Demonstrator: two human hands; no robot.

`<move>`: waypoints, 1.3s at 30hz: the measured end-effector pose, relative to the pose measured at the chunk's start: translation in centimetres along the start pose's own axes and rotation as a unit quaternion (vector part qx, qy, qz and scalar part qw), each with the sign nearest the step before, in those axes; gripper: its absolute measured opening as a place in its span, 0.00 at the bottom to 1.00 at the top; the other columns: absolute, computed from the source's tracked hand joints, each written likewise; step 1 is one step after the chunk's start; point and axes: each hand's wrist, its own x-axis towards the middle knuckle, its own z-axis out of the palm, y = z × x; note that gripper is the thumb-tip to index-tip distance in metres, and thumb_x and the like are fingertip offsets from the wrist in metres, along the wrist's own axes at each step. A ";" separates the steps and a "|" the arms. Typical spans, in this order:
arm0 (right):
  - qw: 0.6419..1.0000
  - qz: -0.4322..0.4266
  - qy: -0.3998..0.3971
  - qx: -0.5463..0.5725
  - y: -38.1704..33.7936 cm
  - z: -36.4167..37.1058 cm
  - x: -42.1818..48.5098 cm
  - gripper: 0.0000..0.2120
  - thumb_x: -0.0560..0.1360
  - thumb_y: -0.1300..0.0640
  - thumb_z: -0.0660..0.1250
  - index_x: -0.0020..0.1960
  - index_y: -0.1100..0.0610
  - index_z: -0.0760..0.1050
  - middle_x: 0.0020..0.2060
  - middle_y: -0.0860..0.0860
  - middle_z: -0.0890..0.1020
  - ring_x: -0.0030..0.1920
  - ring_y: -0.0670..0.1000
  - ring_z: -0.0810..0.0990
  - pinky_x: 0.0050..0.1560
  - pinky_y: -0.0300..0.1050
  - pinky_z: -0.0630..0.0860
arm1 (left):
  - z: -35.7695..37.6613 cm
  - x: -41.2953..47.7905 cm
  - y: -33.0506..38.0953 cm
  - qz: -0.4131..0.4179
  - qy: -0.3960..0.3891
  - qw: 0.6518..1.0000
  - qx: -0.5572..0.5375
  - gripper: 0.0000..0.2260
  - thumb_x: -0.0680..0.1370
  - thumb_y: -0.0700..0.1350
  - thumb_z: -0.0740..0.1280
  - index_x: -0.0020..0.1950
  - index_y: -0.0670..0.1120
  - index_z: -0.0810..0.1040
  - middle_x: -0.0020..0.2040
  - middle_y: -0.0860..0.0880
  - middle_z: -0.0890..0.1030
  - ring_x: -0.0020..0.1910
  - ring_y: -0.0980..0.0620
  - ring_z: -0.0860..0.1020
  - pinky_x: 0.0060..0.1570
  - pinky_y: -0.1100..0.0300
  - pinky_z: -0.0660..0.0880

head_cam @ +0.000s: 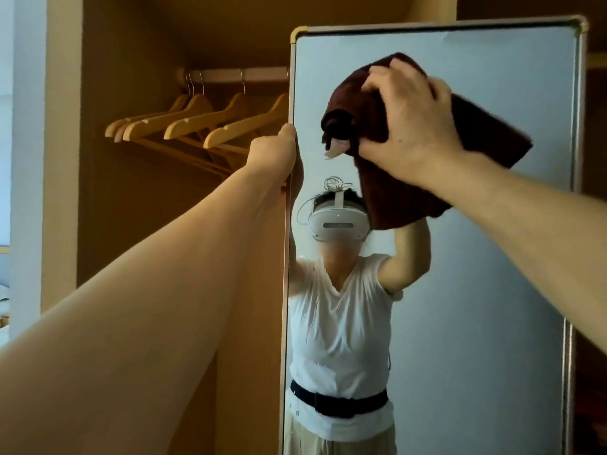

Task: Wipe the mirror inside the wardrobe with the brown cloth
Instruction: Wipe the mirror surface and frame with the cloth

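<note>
**Wardrobe mirror: cloth on the upper glass, lower part judged still to do**

Wooden wardrobe [138, 208] walls fill the left of my view, with a pale rail [230, 74] near the top and a row of bare wooden hangers [197, 124] on it; just beside them, on the right, stands the tall framed mirror [492, 290], reaching from near the top of the picture to the bottom.

From my remote seat I read the left grip [274, 149] as clasped round the mirror's left edge, thumb on the frame, steadying it; the fingers behind the edge are mostly hidden. The right grip [410, 123] is clenched on the brown cloth [364, 126], fingers dug into the bunched fabric; the cloth is in the upper part of the glass, apparently pressed against it, with loose folds hanging below and to the right of the grip. A pale tag or corner pokes out of the bunch on its left side.

As for progress, I judge the wiping to be under way, not finished: the cloth sits high on the glass and the long stretch below it looks unreached at this moment; I see no streaks, damp marks or dust lines, so I cannot tell which areas are already clean. What seems left is to work down through the middle and lower glass, and along the right edge near the frame; the left grip should let go only once that is done.
</note>
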 end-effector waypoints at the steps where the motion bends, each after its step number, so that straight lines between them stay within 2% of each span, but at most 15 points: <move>1: 1.000 -0.011 0.009 -0.004 -0.7 0.8 -1.3 0.29 0.67 0.49 0.72 0.65 0.53 0.66 0.69 0.51 0.68 0.74 0.53 0.58 0.69 0.60 0.53 | 0.0 -0.1 0.0 0.000 0.001 1.000 -0.002 0.19 0.82 0.54 0.55 0.62 0.41 0.72 0.47 0.46 0.77 0.52 0.44 0.78 0.57 0.48 0.76; 3: 0.995 -0.098 0.003 -0.014 -2.0 2.1 -5.1 0.29 0.65 0.48 0.70 0.63 0.54 0.68 0.69 0.53 0.69 0.73 0.56 0.61 0.67 0.63 0.56 | 0.0 -0.3 0.0 -0.001 0.005 1.000 -0.015 0.19 0.81 0.55 0.56 0.61 0.41 0.73 0.46 0.45 0.78 0.49 0.45 0.79 0.56 0.46 0.77; 6: 0.958 -0.277 -0.069 -0.025 -2.6 3.2 -10.7 0.27 0.68 0.40 0.63 0.62 0.52 0.67 0.69 0.54 0.71 0.71 0.57 0.64 0.67 0.62 0.57 | 0.0 -0.4 0.1 -0.003 0.005 1.000 -0.025 0.17 0.81 0.54 0.57 0.57 0.42 0.74 0.43 0.47 0.78 0.46 0.46 0.80 0.54 0.47 0.78; 9: 0.925 -0.356 -0.130 -0.029 -1.5 3.0 -11.1 0.28 0.67 0.41 0.70 0.62 0.50 0.68 0.69 0.51 0.70 0.72 0.54 0.63 0.69 0.60 0.57 | -0.1 -0.5 0.3 0.002 0.001 1.000 -0.012 0.15 0.82 0.54 0.56 0.52 0.43 0.74 0.44 0.45 0.78 0.50 0.44 0.80 0.56 0.47 0.77; 11: 0.937 -0.320 -0.133 -0.041 -0.4 2.2 -8.4 0.31 0.63 0.43 0.71 0.63 0.50 0.68 0.69 0.51 0.70 0.72 0.54 0.63 0.68 0.59 0.56 | -0.1 -0.3 0.4 0.005 -0.001 1.000 -0.001 0.15 0.82 0.54 0.56 0.51 0.43 0.73 0.45 0.44 0.78 0.50 0.44 0.80 0.56 0.47 0.77; 14: 0.985 -0.147 -0.087 -0.007 1.6 -0.4 -2.5 0.31 0.64 0.50 0.72 0.65 0.50 0.67 0.70 0.49 0.67 0.74 0.52 0.58 0.69 0.60 0.56 | -0.1 -0.1 0.2 0.008 0.003 1.000 0.024 0.17 0.82 0.54 0.54 0.43 0.44 0.71 0.43 0.46 0.76 0.47 0.46 0.78 0.56 0.50 0.76; 16: 0.997 -0.059 -0.054 0.011 2.9 -2.0 0.8 0.28 0.68 0.51 0.70 0.66 0.50 0.65 0.70 0.48 0.66 0.74 0.50 0.55 0.70 0.58 0.54 | 0.0 -0.1 0.1 0.015 0.007 0.999 0.037 0.18 0.83 0.54 0.54 0.39 0.45 0.69 0.41 0.46 0.74 0.47 0.45 0.77 0.56 0.49 0.74; 19: 1.000 0.002 -0.024 0.001 2.8 -2.2 2.2 0.27 0.70 0.52 0.68 0.67 0.51 0.64 0.70 0.47 0.65 0.74 0.50 0.54 0.71 0.58 0.51 | 0.0 -0.2 0.1 0.023 0.013 0.999 0.039 0.18 0.83 0.54 0.54 0.38 0.46 0.68 0.40 0.46 0.74 0.49 0.44 0.77 0.58 0.48 0.74; 21: 1.000 0.002 -0.005 -0.012 1.4 -0.8 -0.1 0.29 0.68 0.52 0.70 0.67 0.52 0.65 0.71 0.49 0.65 0.75 0.52 0.55 0.70 0.60 0.52 | 0.0 -0.3 0.1 0.018 0.014 0.999 0.033 0.17 0.82 0.54 0.54 0.39 0.46 0.68 0.40 0.46 0.74 0.51 0.43 0.78 0.59 0.48 0.75; 23: 0.995 -0.098 -0.007 -0.024 -0.1 0.8 -4.2 0.31 0.64 0.50 0.73 0.64 0.53 0.68 0.70 0.52 0.67 0.73 0.55 0.59 0.67 0.63 0.56 | 0.1 -0.4 0.2 0.011 0.020 0.999 0.025 0.17 0.82 0.55 0.55 0.39 0.46 0.68 0.41 0.46 0.75 0.52 0.43 0.78 0.59 0.47 0.75; 26: 0.951 -0.295 -0.079 -0.037 -0.9 2.8 -9.3 0.30 0.63 0.42 0.70 0.62 0.51 0.69 0.69 0.52 0.70 0.72 0.56 0.63 0.68 0.62 0.58 | 0.3 -0.3 0.1 0.001 0.023 1.000 0.006 0.17 0.82 0.55 0.55 0.40 0.45 0.69 0.43 0.44 0.77 0.49 0.44 0.79 0.58 0.46 0.76; 29: 0.930 -0.349 -0.119 -0.014 0.3 2.8 -8.6 0.29 0.64 0.42 0.67 0.62 0.50 0.69 0.68 0.51 0.71 0.72 0.55 0.63 0.68 0.59 0.56 | 0.4 -0.4 0.1 -0.001 0.032 0.999 0.010 0.16 0.82 0.54 0.55 0.39 0.45 0.68 0.44 0.45 0.76 0.44 0.46 0.78 0.59 0.47 0.75; 31: 0.955 -0.280 -0.095 -0.021 1.4 1.8 -5.6 0.30 0.62 0.45 0.68 0.63 0.50 0.68 0.68 0.51 0.71 0.71 0.55 0.64 0.66 0.60 0.58 | 0.4 -0.2 0.1 0.004 0.029 0.999 0.015 0.17 0.82 0.54 0.55 0.39 0.46 0.67 0.44 0.46 0.76 0.44 0.47 0.77 0.58 0.49 0.75; 34: 0.997 -0.074 -0.030 0.009 3.7 -1.2 0.6 0.30 0.65 0.51 0.71 0.65 0.50 0.67 0.68 0.50 0.69 0.72 0.53 0.61 0.67 0.60 0.60 | 0.3 -0.3 -0.1 0.015 0.029 0.999 0.028 0.17 0.83 0.54 0.54 0.37 0.46 0.67 0.40 0.47 0.73 0.38 0.50 0.73 0.53 0.52 0.73; 39: 0.999 0.042 0.002 -0.006 3.3 -2.5 3.3 0.28 0.69 0.51 0.70 0.66 0.51 0.64 0.66 0.50 0.67 0.72 0.52 0.59 0.69 0.59 0.56 | 0.1 -0.7 0.2 0.029 0.023 0.999 0.024 0.17 0.82 0.53 0.55 0.38 0.46 0.70 0.40 0.46 0.76 0.50 0.43 0.78 0.58 0.47 0.75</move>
